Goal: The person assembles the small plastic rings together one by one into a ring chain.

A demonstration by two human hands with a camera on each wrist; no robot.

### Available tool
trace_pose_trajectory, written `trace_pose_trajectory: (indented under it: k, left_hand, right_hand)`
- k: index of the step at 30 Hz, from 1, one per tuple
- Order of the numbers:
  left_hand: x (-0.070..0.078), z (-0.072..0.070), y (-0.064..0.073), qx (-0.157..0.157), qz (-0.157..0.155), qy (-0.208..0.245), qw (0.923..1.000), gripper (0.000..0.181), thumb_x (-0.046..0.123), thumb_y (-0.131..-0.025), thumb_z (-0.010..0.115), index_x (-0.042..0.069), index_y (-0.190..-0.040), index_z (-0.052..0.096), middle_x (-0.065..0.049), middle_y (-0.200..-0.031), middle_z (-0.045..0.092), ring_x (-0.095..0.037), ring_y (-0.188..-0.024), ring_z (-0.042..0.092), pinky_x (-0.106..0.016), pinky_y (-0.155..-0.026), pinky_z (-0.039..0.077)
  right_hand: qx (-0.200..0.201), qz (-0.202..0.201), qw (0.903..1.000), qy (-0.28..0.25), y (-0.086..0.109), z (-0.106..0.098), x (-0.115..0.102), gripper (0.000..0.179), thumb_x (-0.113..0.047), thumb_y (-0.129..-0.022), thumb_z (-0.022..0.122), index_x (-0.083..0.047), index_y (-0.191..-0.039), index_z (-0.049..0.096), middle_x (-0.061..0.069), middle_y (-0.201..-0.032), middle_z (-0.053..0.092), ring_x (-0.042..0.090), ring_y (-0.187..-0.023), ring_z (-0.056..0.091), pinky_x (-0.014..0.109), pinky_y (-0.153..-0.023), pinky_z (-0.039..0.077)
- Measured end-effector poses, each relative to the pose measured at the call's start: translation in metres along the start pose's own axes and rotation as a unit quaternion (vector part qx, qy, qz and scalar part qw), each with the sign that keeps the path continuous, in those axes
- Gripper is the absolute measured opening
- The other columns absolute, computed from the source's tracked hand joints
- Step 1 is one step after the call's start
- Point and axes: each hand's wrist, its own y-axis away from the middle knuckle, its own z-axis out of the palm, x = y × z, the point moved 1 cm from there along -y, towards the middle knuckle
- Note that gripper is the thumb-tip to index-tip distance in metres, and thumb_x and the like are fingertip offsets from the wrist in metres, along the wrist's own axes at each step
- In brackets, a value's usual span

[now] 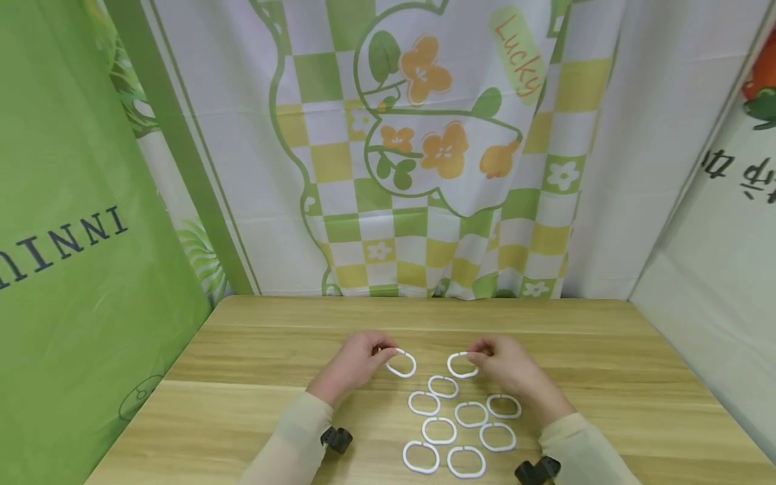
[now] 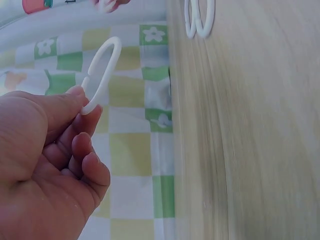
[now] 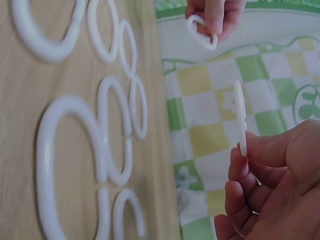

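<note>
My left hand pinches a white oval shower curtain ring between thumb and index finger; its other fingers are curled loosely. Level with it on the right, my right hand pinches a second such ring by one end. Both held rings are raised above the table, apart from each other. A small gap shows in the side of the ring in the left wrist view. Several more white rings lie flat on the table between and below the hands, some touching one another.
The wooden table has its far edge against a checked, flowered curtain. A green cloth hangs at the left, and a white cloth at the right. Black cameras sit on both wrists.
</note>
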Motion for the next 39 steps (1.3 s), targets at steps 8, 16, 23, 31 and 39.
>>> trace_pose_trajectory:
  k: [8, 16, 23, 31, 39]
  left_hand:
    - [0.014, 0.004, 0.002, -0.001, 0.036, -0.006, 0.9993, 0.015, 0.025, -0.097, 0.064, 0.012, -0.096, 0.072, 0.010, -0.081, 0.058, -0.007, -0.072, 0.050, -0.025, -0.064, 0.046]
    - [0.025, 0.007, 0.004, 0.005, 0.077, -0.002, 0.9970, 0.010, 0.020, -0.096, 0.065, 0.011, -0.095, 0.071, 0.009, -0.084, 0.061, -0.005, -0.073, 0.053, -0.023, -0.066, 0.048]
    - [0.032, 0.010, 0.005, 0.007, 0.113, 0.014, 0.9935, 0.007, 0.014, -0.094, 0.067, 0.007, -0.094, 0.071, 0.005, -0.087, 0.065, -0.005, -0.077, 0.056, -0.023, -0.069, 0.049]
    - [0.036, 0.013, 0.006, 0.011, 0.121, 0.008, 0.9926, 0.004, 0.013, -0.093, 0.068, 0.009, -0.093, 0.070, 0.003, -0.089, 0.065, -0.006, -0.080, 0.058, -0.022, -0.073, 0.050]
    - [0.038, 0.015, 0.007, 0.015, 0.132, 0.004, 0.9911, 0.005, 0.014, -0.093, 0.068, 0.010, -0.093, 0.070, 0.004, -0.089, 0.066, -0.004, -0.080, 0.058, -0.020, -0.072, 0.050]
  right_hand:
    - [-0.023, -0.049, 0.9986, -0.005, 0.005, 0.005, -0.022, 0.008, -0.012, -0.093, 0.067, -0.004, -0.095, 0.068, 0.000, -0.081, 0.061, 0.014, -0.073, 0.053, 0.028, -0.065, 0.046]
    - [-0.045, -0.094, 0.9946, 0.004, 0.004, 0.014, -0.033, 0.007, -0.012, -0.092, 0.068, -0.005, -0.092, 0.069, 0.000, -0.079, 0.063, 0.013, -0.072, 0.055, 0.028, -0.065, 0.047]
    - [-0.050, -0.097, 0.9940, 0.006, 0.004, 0.019, -0.038, 0.005, -0.010, -0.091, 0.068, -0.005, -0.090, 0.069, 0.001, -0.078, 0.063, 0.013, -0.071, 0.055, 0.029, -0.065, 0.047]
    - [-0.053, -0.100, 0.9936, 0.002, 0.007, 0.021, -0.039, 0.005, -0.012, -0.091, 0.069, -0.008, -0.088, 0.068, -0.003, -0.077, 0.061, 0.014, -0.071, 0.055, 0.029, -0.064, 0.047]
    - [-0.060, -0.110, 0.9921, 0.005, 0.009, 0.022, -0.039, 0.007, -0.013, -0.091, 0.069, -0.008, -0.086, 0.067, -0.001, -0.076, 0.061, 0.013, -0.069, 0.055, 0.028, -0.063, 0.047]
